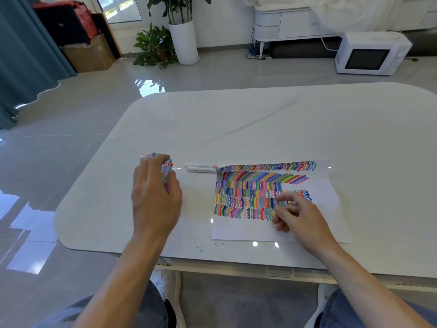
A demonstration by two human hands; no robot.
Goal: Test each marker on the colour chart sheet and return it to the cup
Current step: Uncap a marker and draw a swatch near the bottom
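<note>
A cup packed with several markers stands on the table left of the colour chart sheet; only a pink sliver of it shows past my left hand. My left hand reaches over the cup from the near side, and its fingers and thumb close round a marker among the coloured caps. The colour chart sheet is white paper filled with rows of coloured strokes. My right hand rests on the sheet's lower right part, forefinger stretched out, other fingers loosely curled, holding nothing.
Two white markers lie side by side on the white marble table between cup and sheet. Small blue ink specks dot the table's near edge. Beyond the table are potted plants and a white microwave on the floor.
</note>
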